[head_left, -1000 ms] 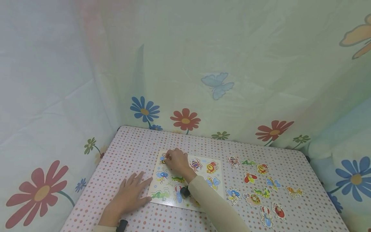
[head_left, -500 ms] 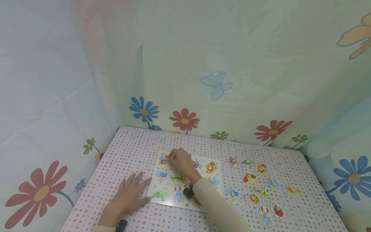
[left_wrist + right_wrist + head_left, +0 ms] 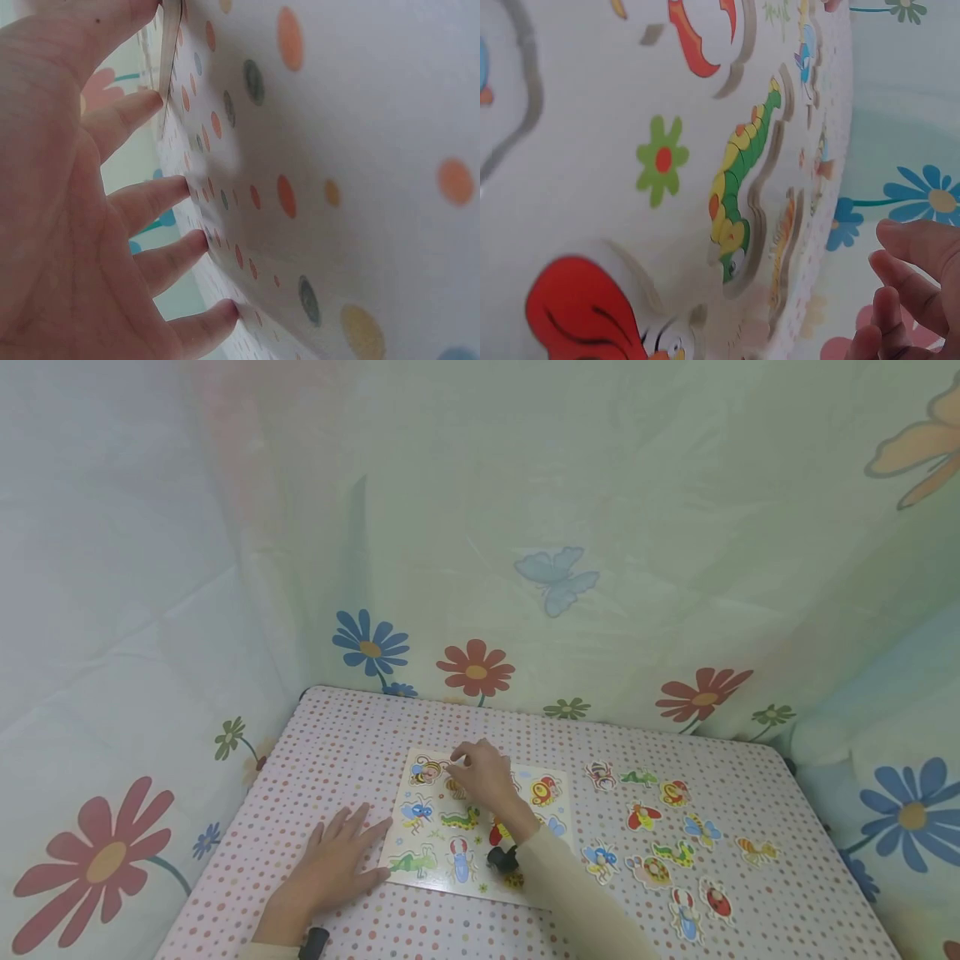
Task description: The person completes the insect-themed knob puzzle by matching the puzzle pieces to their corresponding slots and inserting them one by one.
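Observation:
A pale puzzle board (image 3: 442, 878) printed with insect pictures in cut-out recesses lies on the dotted table. My left hand (image 3: 330, 864) rests flat with fingers spread, thumb and index fingertip right at the board's left edge. In the left wrist view, the left fingertips (image 3: 196, 240) meet the table. Over the board's top row is my right hand (image 3: 483, 777), fingers loosely bent and nothing between them. Just left of it a bee piece (image 3: 426, 770) sits in the top left corner. The right wrist view shows the right hand (image 3: 919, 277) above the board, near a caterpillar picture (image 3: 739, 180).
Several loose insect pieces lie right of the board, among them a spider (image 3: 601, 775), a caterpillar (image 3: 673, 853), a ladybird (image 3: 717, 900) and a beetle (image 3: 686, 916). A striped ant-like piece (image 3: 756, 850) lies farthest right. Flower-printed curtain (image 3: 450, 527) surrounds the table.
My right hand has let go of the bee piece at the top left corner and shifted right, uncovering it. The left hand has stayed still. The head view has turned slightly right.

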Tool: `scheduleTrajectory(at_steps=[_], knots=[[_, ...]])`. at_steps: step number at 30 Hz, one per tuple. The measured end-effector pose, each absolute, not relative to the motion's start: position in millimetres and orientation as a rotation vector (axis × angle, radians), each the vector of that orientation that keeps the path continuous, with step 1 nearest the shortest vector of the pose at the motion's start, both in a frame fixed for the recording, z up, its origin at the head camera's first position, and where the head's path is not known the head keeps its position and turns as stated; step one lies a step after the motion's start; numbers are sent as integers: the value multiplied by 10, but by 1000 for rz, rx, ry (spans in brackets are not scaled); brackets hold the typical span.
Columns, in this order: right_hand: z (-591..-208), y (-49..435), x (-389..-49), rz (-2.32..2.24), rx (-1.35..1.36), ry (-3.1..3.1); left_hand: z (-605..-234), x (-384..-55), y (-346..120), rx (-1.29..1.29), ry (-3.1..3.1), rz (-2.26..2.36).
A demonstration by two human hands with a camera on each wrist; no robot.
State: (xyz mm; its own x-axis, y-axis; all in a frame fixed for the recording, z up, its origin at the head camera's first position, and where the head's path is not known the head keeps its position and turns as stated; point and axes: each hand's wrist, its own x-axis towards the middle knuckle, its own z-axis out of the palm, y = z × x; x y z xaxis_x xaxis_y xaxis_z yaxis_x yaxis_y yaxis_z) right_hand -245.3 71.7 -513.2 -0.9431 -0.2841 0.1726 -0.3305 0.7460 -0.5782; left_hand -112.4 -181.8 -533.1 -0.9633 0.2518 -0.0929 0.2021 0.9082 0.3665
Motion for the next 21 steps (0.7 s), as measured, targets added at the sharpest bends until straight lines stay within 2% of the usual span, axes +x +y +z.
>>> scheduleTrajectory(at_steps=[21], knots=[[-5010, 1106, -2335, 937, 414, -2759, -5369, -1136, -1833, 353, 2930, 537]])
